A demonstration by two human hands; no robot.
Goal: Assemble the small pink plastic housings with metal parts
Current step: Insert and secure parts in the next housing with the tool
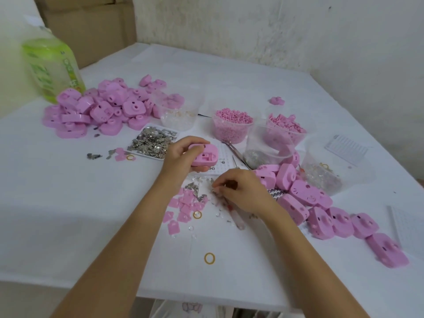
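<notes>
Pink plastic housing (203, 154), rounded, w/ its open back side up, sat in the L hand (181, 154), just above the white table (91, 214), near the middle. L fingers were curled round it, top & bottom. R hand (243, 191) was at 5 o'clock from it, close by, fingers curled down w/ tips at the edge of a scatter of small shiny bits (191, 187); couldn't tell if it pinched one. Flat pink plastic pieces (185, 204) lay at 9 o'clock from the R hand, touching that scatter. Big pile of pink housings (101, 109) sat at 10 o'clock on the table, w/ a green plastic bottle (52, 65) behind it. White tray of silver metal parts (152, 141) lay at 9 o'clock, just beside the L hand. Row of more pink housings (321, 207) ran from 3 to 4 o'clock. Clear tub of tiny pink bits (231, 127) stood at 1 o'clock. Yellow rubber ring (209, 258) lay at 6 o'clock, apart from the rest.
</notes>
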